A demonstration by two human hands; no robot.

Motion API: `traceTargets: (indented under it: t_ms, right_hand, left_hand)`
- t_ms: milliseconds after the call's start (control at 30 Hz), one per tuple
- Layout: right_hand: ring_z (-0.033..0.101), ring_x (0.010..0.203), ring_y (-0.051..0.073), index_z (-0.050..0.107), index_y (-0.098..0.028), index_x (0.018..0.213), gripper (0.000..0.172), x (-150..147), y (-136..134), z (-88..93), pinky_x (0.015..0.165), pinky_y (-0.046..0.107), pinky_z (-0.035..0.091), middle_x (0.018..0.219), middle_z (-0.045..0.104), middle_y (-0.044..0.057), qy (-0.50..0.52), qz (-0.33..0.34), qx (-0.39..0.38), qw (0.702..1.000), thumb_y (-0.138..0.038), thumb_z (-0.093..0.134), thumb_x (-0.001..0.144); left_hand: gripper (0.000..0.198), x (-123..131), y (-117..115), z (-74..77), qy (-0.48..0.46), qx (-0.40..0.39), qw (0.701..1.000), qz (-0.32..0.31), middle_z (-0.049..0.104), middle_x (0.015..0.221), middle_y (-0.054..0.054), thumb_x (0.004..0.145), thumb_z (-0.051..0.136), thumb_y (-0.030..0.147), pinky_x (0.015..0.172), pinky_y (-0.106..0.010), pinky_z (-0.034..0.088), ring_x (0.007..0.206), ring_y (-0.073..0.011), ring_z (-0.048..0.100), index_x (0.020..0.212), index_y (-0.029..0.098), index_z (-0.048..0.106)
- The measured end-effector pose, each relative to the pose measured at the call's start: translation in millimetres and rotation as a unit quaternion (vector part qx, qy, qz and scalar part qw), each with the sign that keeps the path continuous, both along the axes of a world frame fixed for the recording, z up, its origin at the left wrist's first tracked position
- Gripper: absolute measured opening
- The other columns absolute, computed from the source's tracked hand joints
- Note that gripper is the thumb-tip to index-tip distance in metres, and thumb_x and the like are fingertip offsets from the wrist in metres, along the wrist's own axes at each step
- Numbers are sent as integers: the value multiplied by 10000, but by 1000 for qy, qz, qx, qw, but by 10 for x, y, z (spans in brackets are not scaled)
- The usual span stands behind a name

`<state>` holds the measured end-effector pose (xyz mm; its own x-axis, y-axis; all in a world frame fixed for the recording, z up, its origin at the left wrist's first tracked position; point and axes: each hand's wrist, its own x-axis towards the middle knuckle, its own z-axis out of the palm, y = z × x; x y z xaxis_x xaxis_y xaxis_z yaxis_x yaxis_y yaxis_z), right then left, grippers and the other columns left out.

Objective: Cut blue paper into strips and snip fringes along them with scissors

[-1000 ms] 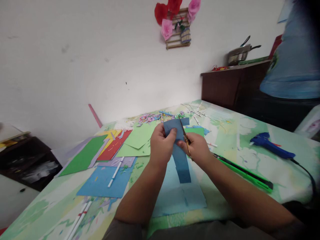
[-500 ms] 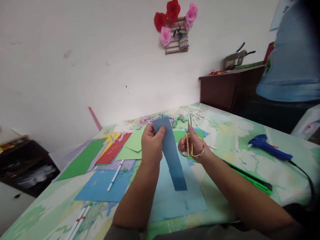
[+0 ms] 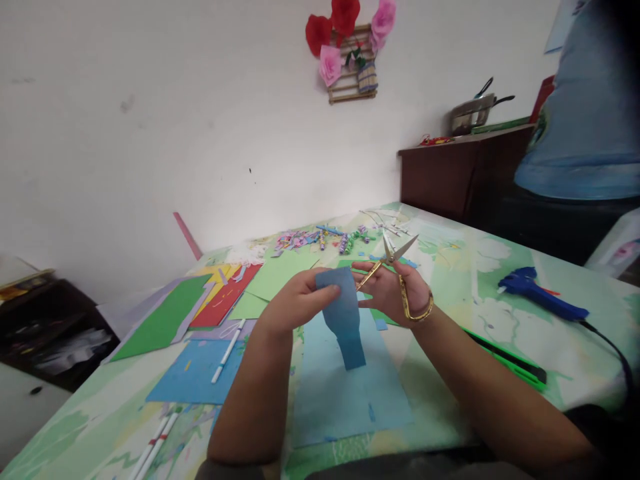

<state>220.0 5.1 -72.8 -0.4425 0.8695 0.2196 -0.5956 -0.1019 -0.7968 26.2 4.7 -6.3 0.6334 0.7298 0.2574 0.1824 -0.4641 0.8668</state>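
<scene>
My left hand [image 3: 295,303] pinches the top of a dark blue paper strip [image 3: 345,320], which hangs down over a light blue sheet [image 3: 345,393] lying on the table. My right hand [image 3: 395,290] holds gold-handled scissors [image 3: 395,263] just right of the strip. Their blades are parted and point up and to the right, away from the paper. Both hands hover above the table near its middle.
Coloured paper sheets [image 3: 200,300] and a white pen [image 3: 227,350] lie to the left. Paper scraps [image 3: 320,239] litter the far side. A blue glue gun [image 3: 543,297] and a green-black ruler [image 3: 505,357] lie on the right. A person in blue [image 3: 585,107] stands at the far right.
The left hand lowered and tilted the strip, which now hangs shorter. The right hand turned the scissors, whose blades went from upright and closed to parted, pointing right.
</scene>
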Motion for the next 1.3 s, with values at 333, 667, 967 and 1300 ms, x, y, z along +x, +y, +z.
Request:
traceTargets:
  t_ms: [333,667,967,1300]
  right_hand:
    - [364,1151,307,408,-211,1203,789,14,-126,83,883,511,266,1260,430,133,-3,83,99,992,-754,214,664]
    - [454,1079,279,417,-257,1194,912,-6,-248,242,847,453,346,1184,509,98,-78,4,108,991,-845,174,540]
    - [508,1012,277,554,-237,1037,748,-18,-286,271,832,441,373,1076,580,91,-70,-76,119,987,-779,372,554]
    - [557,923,255,635,-185,859,547,-22,-150,7,865,419,369,909,641,89,-106,-235,192,947,-649,385,714]
  left_hand:
    - [135,-119,-128,145,150,283,936,-142,527,1146,-102,759,471,158,893,-314,393,1044,-176,479,812,161,595]
    - [165,-3,-325,157,210,378,897,-92,427,1259,-73,770,454,192,956,-341,329,1152,-197,374,798,197,616]
    - [162,162,-273,58,206,338,912,-105,432,1205,-124,759,459,208,872,-359,391,1120,-231,391,743,172,616]
    - [211,239,-145,-69,153,154,975,-50,560,718,-29,794,402,265,647,-260,424,693,-135,519,719,170,575]
